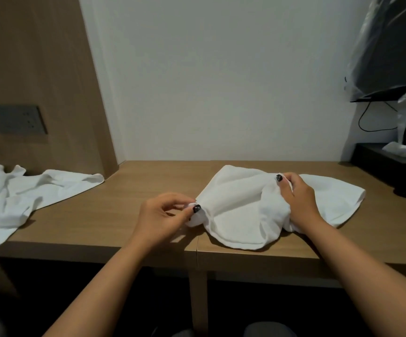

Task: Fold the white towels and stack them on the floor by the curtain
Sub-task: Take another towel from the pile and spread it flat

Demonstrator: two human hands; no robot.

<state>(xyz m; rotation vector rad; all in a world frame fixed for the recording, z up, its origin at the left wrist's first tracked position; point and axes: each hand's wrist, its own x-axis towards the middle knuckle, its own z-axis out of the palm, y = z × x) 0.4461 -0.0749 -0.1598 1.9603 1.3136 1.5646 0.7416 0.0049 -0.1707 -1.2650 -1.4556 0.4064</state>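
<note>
While a white towel (243, 210) lies bunched on the wooden desk (133, 190) near its front edge, a person works it from both ends. The left hand (163, 215) sits at the towel's left corner, thumb and fingertips curled in a pinch on the cloth, so the towel spreads away to that hand's right. The right hand (299, 198) rests on top of the towel's right half, fingers curled and gripping a gathered fold, with cloth showing on either side of it. A second, crumpled towel (14, 195) sprawls at the desk's far left, well apart from both hands and partly hanging over the edge. A black tissue box (389, 164) stands at the right end against the wall.
</note>
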